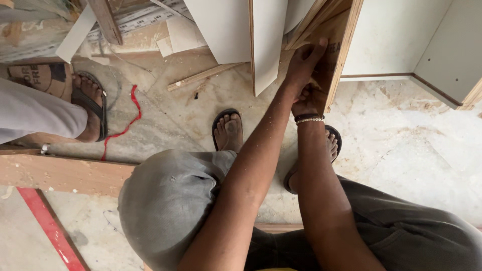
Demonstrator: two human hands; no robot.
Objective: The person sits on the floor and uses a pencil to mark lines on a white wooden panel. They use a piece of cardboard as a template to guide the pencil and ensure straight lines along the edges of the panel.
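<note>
Head view, looking down past the person's knees: the person is crouching on a pale, dust-strewn stone floor (411,135) and working on a brown plywood board with a bare wooden face (335,47), which is standing on edge near the upper middle of the floor and leaning against a white laminated cabinet panel (386,35). The board's long axis is running from its lower corner, by the hands, up and away toward the top edge of the view. The left hand (304,62) is lying flat against the board's face with its fingers stretched upward, pressing rather than gripping. The right hand (309,100) is sitting just below it at the board's lower edge, fingers curled inward; whether they are closing on the board's edge or on some small item cannot be told. Both hands are touching the board, the left reaching farther along it. White laminated sheets (268,40) are standing just beside the board on its left. At the floor's left edge, another person's sandalled foot (90,108) is resting near a red ribbon strip (128,123).
</note>
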